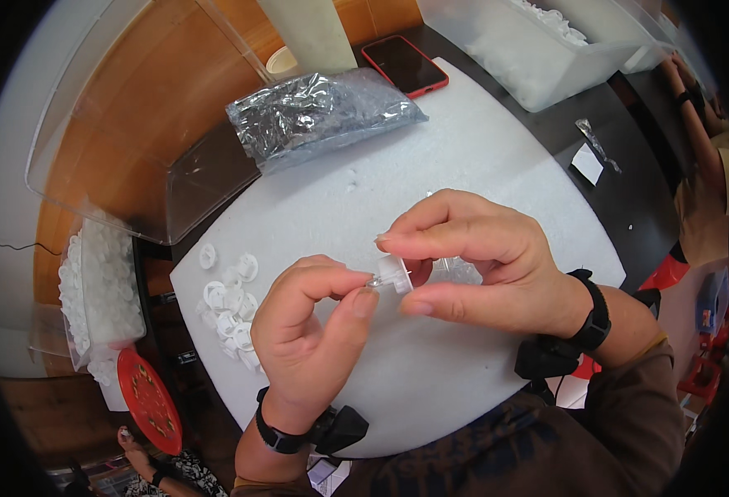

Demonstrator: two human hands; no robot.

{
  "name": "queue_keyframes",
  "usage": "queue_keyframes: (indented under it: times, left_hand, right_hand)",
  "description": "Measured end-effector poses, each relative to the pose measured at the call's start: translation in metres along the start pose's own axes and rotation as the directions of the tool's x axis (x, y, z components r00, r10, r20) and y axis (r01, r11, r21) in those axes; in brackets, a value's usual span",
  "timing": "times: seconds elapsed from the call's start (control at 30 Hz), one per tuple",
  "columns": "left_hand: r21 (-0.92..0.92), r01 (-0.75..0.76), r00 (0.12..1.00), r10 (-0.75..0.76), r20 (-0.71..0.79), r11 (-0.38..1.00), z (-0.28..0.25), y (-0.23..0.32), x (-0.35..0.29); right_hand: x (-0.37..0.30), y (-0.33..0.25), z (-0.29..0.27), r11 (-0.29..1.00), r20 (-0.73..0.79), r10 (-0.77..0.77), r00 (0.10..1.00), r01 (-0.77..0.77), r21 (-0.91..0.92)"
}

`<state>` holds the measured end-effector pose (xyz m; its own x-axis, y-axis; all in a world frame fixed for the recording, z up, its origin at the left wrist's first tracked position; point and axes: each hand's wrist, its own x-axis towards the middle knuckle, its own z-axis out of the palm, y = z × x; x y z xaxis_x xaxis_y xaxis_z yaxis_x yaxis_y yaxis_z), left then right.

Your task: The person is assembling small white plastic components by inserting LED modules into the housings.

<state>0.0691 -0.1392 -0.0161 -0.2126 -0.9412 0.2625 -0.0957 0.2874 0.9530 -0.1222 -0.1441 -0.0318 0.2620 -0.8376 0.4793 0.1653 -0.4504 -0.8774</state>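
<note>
Above the middle of the white work surface (464,377), both my hands meet at a small round white plastic part (394,272) with a flanged rim. My left hand (310,335) is closed, thumb and forefinger pinching a small, clear, shiny piece (374,282) at the part's left side. Thin prongs stick out of the part's right side. Curved around its rim are the fingers and thumb of my right hand (501,269); the exact finger contact is partly hidden. Behind that hand lies some clear plastic (457,271). Left of my left hand sits a loose pile of similar white parts (230,311).
A silvery plastic bag (323,116) and a red-edged phone (406,65) lie at the far side. Bins of white parts stand at the back right (538,87) and left (116,290), near a red round tray (147,402). Other people's arms show at right (700,145) and lower left (141,460).
</note>
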Motion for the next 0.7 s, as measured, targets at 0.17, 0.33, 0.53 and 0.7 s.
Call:
queue_keyframes:
  times: [0.17,0.33,0.53,0.7]
  left_hand:
    - [-0.008,0.044,0.999,-0.044,0.010,0.999,0.0024,0.0007,-0.0001]
    - [0.091,0.030,0.998,-0.034,0.048,0.995,0.0024,0.0024,-0.0022]
    - [-0.318,0.321,0.946,-0.290,0.144,0.892,0.0004,0.0026,0.0005]
    - [-0.436,0.382,0.923,-0.316,0.218,0.815,-0.0013,-0.0031,0.0032]
  right_hand:
    - [0.0001,0.0002,-0.0006,0.999,-0.002,-0.011,1.000,0.011,-0.048]
    - [-0.0004,-0.0002,-0.0005,0.995,0.019,-0.024,1.000,0.025,-0.095]
    - [-0.0010,-0.0047,0.0001,0.991,-0.006,-0.046,0.999,0.045,-0.129]
    - [-0.0007,-0.0079,-0.0033,0.985,0.052,-0.072,0.996,0.079,-0.151]
